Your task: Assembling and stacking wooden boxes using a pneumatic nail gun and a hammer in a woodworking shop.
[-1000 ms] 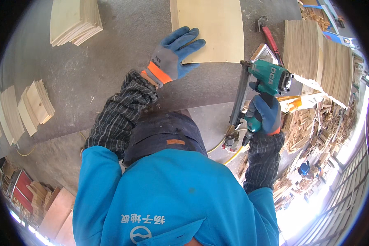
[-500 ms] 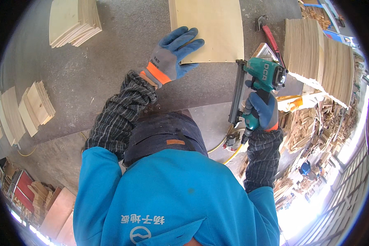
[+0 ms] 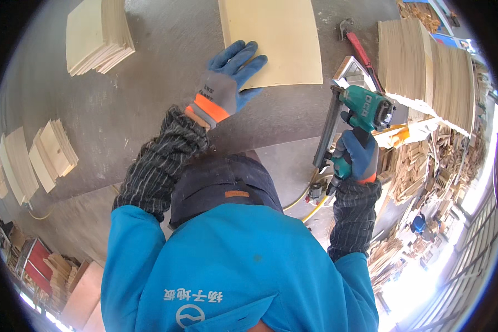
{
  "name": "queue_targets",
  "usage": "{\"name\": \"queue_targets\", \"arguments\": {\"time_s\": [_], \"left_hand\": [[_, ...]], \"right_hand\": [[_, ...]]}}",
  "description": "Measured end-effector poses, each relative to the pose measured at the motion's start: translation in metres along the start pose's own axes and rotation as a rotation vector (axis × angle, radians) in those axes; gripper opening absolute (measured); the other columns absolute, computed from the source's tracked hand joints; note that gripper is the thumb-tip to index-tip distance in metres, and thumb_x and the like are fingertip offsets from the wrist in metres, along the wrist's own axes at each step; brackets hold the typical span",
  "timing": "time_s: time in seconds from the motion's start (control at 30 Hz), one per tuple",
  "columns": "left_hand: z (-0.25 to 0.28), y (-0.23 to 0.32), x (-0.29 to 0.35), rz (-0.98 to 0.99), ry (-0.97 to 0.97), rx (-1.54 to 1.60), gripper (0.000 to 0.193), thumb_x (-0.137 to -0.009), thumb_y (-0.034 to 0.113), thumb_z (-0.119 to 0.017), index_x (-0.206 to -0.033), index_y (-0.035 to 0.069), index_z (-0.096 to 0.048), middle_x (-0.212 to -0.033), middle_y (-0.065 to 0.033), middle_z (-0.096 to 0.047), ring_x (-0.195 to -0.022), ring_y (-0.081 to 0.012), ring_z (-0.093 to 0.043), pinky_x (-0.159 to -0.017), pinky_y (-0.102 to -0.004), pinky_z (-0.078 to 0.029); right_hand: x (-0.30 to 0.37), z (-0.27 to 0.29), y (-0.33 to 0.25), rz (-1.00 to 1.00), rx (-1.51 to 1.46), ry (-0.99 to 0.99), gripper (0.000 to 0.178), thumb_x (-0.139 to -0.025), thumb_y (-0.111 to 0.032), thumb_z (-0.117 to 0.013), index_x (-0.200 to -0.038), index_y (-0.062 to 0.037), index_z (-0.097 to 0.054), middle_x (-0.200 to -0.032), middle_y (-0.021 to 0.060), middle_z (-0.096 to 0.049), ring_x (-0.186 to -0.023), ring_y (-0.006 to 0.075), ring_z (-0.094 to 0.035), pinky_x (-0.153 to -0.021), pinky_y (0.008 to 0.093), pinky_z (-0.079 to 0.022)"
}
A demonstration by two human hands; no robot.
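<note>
Likely hefty, this pneumatic nailer; my right hand wraps its handle, best hold. My left hand lies splayed on a probably light, stiff wood panel.

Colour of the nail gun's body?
Teal green; the nail gun's body shows best in the head view.

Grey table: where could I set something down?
Bare table lies left of the left hand, bordered by the upper left wood stack and far left stacks. Crowded on the right: nail gun in right hand, hammer, big stacks.
</note>
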State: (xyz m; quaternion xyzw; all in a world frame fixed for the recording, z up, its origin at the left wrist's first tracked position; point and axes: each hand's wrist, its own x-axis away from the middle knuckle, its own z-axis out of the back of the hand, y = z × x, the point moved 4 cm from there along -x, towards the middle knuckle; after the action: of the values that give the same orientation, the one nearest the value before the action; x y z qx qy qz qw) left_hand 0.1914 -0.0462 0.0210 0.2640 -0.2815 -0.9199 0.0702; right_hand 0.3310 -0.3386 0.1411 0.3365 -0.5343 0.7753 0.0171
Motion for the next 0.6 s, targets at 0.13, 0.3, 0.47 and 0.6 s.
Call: {"name": "queue_targets", "arguments": {"time_s": [0.13, 0.3, 0.47, 0.6], "left_hand": [[0.009, 0.04, -0.012, 0.068, -0.185, -0.211, 0.075, -0.085, 0.037, -0.085, -0.154, 0.027, -0.058, -0.164, -0.009, -0.05, -0.154, -0.0361, -0.042, -0.128, -0.0633, -0.028], [-0.028, 0.072, -0.026, 0.005, -0.375, -0.212, 0.074, -0.09, 0.037, -0.08, -0.158, 0.029, -0.052, -0.17, -0.0088, -0.041, -0.159, -0.0358, -0.035, -0.13, -0.0659, -0.02], [-0.043, 0.069, -0.025, -0.05, -0.398, -0.324, 0.071, -0.089, 0.024, -0.078, -0.156, 0.029, -0.055, -0.17, -0.0099, -0.041, -0.158, -0.0376, -0.035, -0.127, -0.0694, -0.024], [-0.039, 0.076, -0.031, -0.033, -0.39, -0.281, 0.071, -0.088, 0.02, -0.078, -0.155, 0.029, -0.056, -0.169, -0.0112, -0.043, -0.157, -0.0391, -0.037, -0.126, -0.0696, -0.026]], "right_hand": [[-0.009, 0.021, 0.032, 0.055, 0.038, 0.097, 0.022, -0.095, -0.01, -0.072, -0.114, -0.0002, -0.068, -0.072, 0.0011, -0.061, -0.056, 0.0102, -0.057, -0.051, 0.0269, -0.045], [-0.015, 0.027, 0.055, 0.072, 0.141, 0.158, 0.01, -0.094, -0.011, -0.072, -0.096, -0.0044, -0.065, -0.071, 0.0, -0.062, -0.055, 0.0094, -0.056, -0.049, 0.0278, -0.044], [-0.031, 0.046, 0.081, 0.076, 0.397, 0.2, 0.025, -0.09, -0.02, -0.077, -0.107, -0.0023, -0.071, -0.073, 0.0076, -0.071, -0.061, 0.0198, -0.068, -0.058, 0.0376, -0.054], [-0.059, 0.056, 0.102, 0.355, 0.801, 0.266, 0.049, -0.09, -0.025, -0.075, -0.134, -0.006, -0.067, -0.083, 0.0204, -0.077, -0.077, 0.0376, -0.077, -0.07, 0.0496, -0.059]]}}
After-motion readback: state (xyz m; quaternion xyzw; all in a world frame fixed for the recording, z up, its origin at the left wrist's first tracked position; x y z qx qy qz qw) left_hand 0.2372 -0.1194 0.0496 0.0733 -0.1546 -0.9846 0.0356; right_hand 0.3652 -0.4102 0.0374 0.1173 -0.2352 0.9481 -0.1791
